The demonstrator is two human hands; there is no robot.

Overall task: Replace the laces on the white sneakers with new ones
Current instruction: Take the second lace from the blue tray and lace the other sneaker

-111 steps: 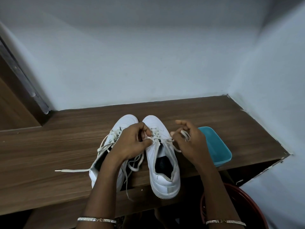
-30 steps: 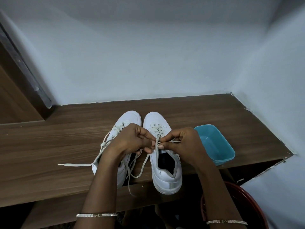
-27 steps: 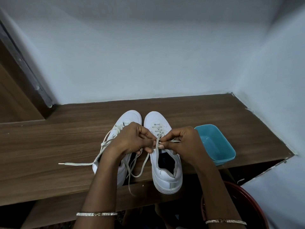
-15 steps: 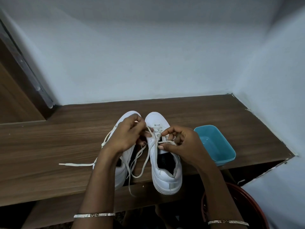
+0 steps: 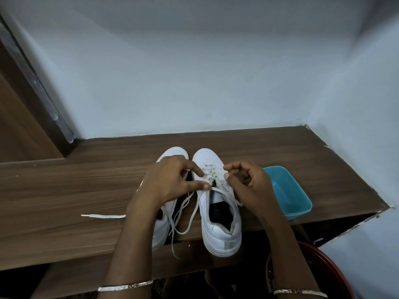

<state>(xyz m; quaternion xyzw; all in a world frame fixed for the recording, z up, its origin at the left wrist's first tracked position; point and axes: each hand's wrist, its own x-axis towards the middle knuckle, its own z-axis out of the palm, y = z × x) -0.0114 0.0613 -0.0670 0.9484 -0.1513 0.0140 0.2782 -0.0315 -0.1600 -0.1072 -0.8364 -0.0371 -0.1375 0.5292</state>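
- Two white sneakers sit side by side on a wood shelf point(image 5: 64, 190), toes pointing at the wall, heels right at the front edge.
- Right sneaker point(image 5: 218, 214) is the one being worked on. Its lace point(image 5: 222, 190) is threaded thru the upper eyelets, w/ one strand running across the tongue toward the right hand.
- Left hand point(image 5: 170, 182) is over the gap btwn the shoes, thumb + index tip pressed onto the lace at an eyelet on the shoe's left side. Looks like a pinch, other fingers curled loosely.
- Right hand point(image 5: 248, 184) is at the right edge of that same shoe, fingers curled in w/ thumb and index tips near the lace crossing. Can't tell if it's actually gripping the strand or just touching it.
- Left sneaker point(image 5: 166, 219) is mostly hidden under the left hand/forearm, only toe cap and heel part show.
- Loose lace ends point(image 5: 183, 214) hang in loops btwn the two shoes and dangle over the shelf's front edge.
- Another lace end point(image 5: 103, 216) lies flat on the shelf out to the left, tip pointing away from the shoes.
- Teal plastic tub point(image 5: 287, 190) sits just right of the right hand, near the shelf corner.
- Thin bangle on each wrist; red-rimmed bucket point(image 5: 328, 270) below at lower right.
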